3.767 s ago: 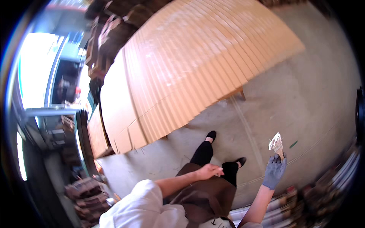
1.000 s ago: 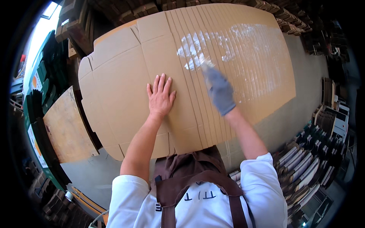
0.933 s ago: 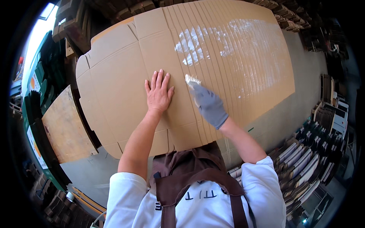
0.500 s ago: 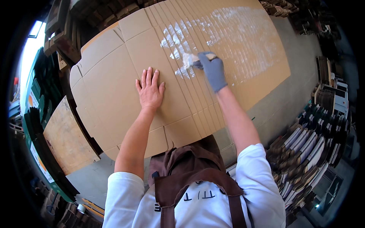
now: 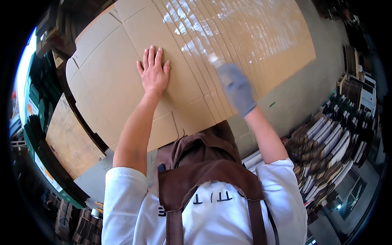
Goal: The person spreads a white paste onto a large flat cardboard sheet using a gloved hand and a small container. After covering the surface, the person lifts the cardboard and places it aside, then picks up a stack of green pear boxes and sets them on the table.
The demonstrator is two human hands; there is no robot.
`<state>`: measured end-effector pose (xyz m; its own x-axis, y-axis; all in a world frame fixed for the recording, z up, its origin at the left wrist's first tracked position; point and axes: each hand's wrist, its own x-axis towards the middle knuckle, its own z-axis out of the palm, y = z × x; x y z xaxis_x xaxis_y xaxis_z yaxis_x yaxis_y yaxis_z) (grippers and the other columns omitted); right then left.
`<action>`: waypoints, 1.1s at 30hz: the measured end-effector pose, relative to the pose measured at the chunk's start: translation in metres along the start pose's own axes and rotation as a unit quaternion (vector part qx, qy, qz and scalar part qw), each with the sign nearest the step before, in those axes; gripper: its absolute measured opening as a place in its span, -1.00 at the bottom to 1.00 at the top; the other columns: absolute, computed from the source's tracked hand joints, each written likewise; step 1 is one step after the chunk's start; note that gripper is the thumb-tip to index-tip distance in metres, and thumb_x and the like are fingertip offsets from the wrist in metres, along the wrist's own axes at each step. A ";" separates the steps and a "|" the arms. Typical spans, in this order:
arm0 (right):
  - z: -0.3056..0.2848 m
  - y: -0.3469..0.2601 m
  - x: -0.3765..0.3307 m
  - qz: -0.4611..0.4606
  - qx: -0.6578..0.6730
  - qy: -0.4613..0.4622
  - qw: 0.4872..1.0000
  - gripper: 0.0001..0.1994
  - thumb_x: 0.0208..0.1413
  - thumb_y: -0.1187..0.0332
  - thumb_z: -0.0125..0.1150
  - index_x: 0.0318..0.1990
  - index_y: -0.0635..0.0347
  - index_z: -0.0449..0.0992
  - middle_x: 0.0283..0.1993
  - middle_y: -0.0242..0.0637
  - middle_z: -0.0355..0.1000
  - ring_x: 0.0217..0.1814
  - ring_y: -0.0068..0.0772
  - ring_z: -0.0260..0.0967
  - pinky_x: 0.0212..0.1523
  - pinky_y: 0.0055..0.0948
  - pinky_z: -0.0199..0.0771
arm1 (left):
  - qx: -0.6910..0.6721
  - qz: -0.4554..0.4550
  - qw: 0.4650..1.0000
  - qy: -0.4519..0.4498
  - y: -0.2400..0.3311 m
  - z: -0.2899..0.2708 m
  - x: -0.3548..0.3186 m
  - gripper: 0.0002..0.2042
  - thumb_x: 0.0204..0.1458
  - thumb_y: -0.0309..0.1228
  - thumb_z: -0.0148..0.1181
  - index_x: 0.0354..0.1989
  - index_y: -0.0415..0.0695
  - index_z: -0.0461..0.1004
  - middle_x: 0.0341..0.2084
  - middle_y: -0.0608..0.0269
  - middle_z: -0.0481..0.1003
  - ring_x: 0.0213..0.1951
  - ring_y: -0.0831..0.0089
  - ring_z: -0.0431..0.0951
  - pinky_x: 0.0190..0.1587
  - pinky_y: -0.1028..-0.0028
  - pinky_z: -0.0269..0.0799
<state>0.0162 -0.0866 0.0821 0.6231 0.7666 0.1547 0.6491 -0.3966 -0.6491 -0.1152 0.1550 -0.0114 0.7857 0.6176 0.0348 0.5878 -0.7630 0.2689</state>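
Flattened cardboard sheets (image 5: 102,90) lie before me, their right-hand edges fanned out in narrow overlapping strips. My bare left hand (image 5: 154,75) rests flat on the plain part, fingers spread. My right hand (image 5: 237,90), in a grey glove and smeared by motion, is closed around a brush (image 5: 214,59) with a whitish head, over the nearer ends of the strips. Whether the brush touches the cardboard I cannot tell. Wet white paste (image 5: 192,25) coats the strips farther off, thicker on the left and streaky toward the right.
At the right stand rows of folded cardboard (image 5: 322,141). A plywood board (image 5: 70,136) leans at the left, beside dark green panels (image 5: 34,104). Wooden pallets (image 5: 61,26) are stacked at the far left. Grey floor (image 5: 281,104) shows beyond the cardboard's right edge.
My right hand has drawn the brush toward me and a little right, off the pasted patch. The left hand stays flat on the cardboard. The whole view has shifted slightly.
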 end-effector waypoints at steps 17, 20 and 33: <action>-0.040 0.029 -0.029 0.098 -0.164 -0.110 0.975 -0.81 0.01 0.41 0.16 -0.17 0.11 0.50 -0.11 -0.17 0.43 -0.18 0.04 0.42 -0.11 -0.16 0.47 | 0.010 0.004 1.000 0.003 -0.004 0.008 -0.004 -0.48 0.20 -0.06 -0.09 0.34 0.14 0.17 0.41 0.34 0.02 0.45 0.31 -0.11 0.40 -0.05 -0.29; -0.038 -0.018 -0.040 -0.059 -0.162 -0.124 0.977 -0.81 0.01 0.45 0.10 -0.18 0.16 0.49 -0.18 -0.14 0.46 -0.16 0.03 0.40 -0.13 -0.11 0.45 | 0.011 0.003 1.000 0.006 -0.004 0.008 -0.004 -0.48 0.20 -0.06 -0.08 0.34 0.14 0.17 0.41 0.35 0.02 0.45 0.31 -0.11 0.40 -0.04 -0.29; -0.083 0.083 -0.019 0.120 -0.264 -0.042 0.956 -0.85 -0.03 0.50 0.13 -0.26 0.17 0.52 -0.19 -0.13 0.46 -0.19 -0.04 0.42 -0.14 -0.20 0.47 | 0.018 0.000 1.000 -0.005 -0.002 0.007 -0.003 -0.48 0.21 -0.07 -0.11 0.35 0.15 0.15 0.42 0.34 0.01 0.45 0.31 -0.13 0.41 -0.01 -0.31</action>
<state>0.0945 -0.1758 0.0878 0.7592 0.6503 -0.0267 0.6350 -0.7490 -0.1891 -0.1173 0.1539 -0.0185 0.7876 0.6156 0.0258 0.5940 -0.7697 0.2339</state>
